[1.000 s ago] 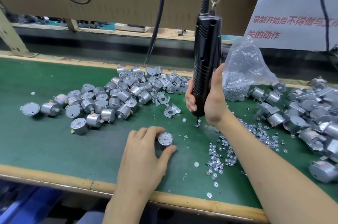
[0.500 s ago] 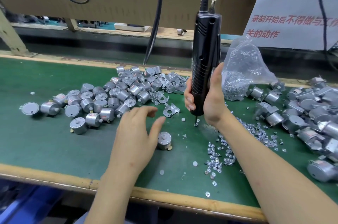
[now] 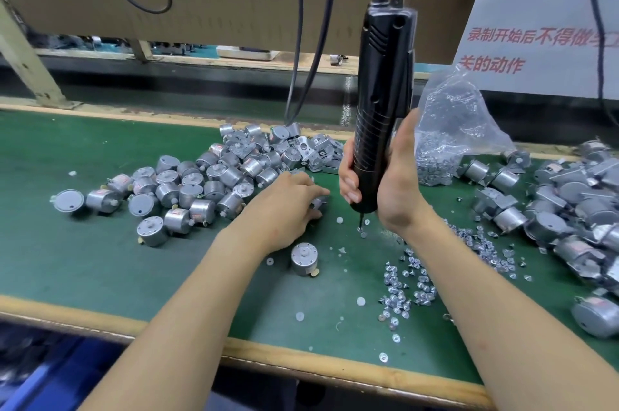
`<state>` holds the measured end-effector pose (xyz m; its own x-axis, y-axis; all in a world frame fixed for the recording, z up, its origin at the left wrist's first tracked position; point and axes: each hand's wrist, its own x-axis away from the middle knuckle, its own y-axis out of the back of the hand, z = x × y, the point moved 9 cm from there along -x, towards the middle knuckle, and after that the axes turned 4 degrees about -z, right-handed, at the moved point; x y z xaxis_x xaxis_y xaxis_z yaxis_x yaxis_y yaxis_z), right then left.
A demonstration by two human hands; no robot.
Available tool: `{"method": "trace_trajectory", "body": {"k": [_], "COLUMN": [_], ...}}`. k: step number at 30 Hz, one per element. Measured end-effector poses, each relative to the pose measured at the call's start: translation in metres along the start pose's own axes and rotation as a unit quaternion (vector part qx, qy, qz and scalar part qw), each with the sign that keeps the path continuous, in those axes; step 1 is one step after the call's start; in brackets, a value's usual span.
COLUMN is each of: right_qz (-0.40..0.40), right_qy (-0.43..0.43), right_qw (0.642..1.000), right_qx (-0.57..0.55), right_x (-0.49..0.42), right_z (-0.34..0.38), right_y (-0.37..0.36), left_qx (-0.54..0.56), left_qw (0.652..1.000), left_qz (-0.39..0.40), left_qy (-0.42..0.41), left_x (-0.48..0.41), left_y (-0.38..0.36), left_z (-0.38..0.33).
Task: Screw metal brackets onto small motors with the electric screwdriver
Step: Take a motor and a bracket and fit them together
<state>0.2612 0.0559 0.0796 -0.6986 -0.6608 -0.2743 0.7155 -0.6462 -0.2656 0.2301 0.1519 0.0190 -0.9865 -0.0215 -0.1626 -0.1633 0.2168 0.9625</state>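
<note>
Right grip (image 3: 393, 186) wraps the upright electric screwdriver (image 3: 382, 92); left grip (image 3: 284, 204) pinches a metal bracket (image 3: 319, 202).

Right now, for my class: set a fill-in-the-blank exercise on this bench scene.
The right hand grips the black ____.
The left hand touches a bracket beside the ____ pile.
One motor stands alone on the ____ mat.
Missing words: screwdriver; motor; green.

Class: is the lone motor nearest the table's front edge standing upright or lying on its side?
Upright: the lone motor stands on one flat end, its round shaft face pointing up.
</note>
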Motion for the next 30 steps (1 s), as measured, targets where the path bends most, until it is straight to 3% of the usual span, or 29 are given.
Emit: {"method": "trace_trajectory", "body": {"k": [6, 9, 11, 13, 20, 30], "right_qz": [0.014, 0.024, 0.027, 0.031, 0.011, 0.009], "right_qy": [0.002, -0.001, -0.002, -0.008, -0.025, 0.005], "right_qw": [1.0, 1.0, 1.0, 0.999, 1.0, 0.999], "right_qx": [-0.002, -0.005, -0.008, -0.009, -0.008, 0.035], "right_x": [0.003, 0.005, 0.006, 0.007, 0.007, 0.009], "right_z": [0.0, 0.0, -0.001, -0.002, -0.004, 0.003], "right_y": [-0.008, -0.014, -0.017, -0.019, -0.016, -0.025], "left_qx": [0.099, 0.282, 0.409, 0.473, 0.453, 0.349], "left_qw": [0.975, 0.914, 0.859, 0.826, 0.838, 0.888], "left_qz": [-0.176, -0.242, -0.236, -0.218, -0.225, -0.241], "left_qy": [0.092, 0.163, 0.198, 0.216, 0.205, 0.178], "left_x": [0.041, 0.076, 0.093, 0.102, 0.118, 0.126], "left_y": [0.041, 0.042, 0.028, 0.015, 0.017, 0.019], "left_z": [0.013, 0.022, 0.019, 0.011, 0.002, 0.002]}}
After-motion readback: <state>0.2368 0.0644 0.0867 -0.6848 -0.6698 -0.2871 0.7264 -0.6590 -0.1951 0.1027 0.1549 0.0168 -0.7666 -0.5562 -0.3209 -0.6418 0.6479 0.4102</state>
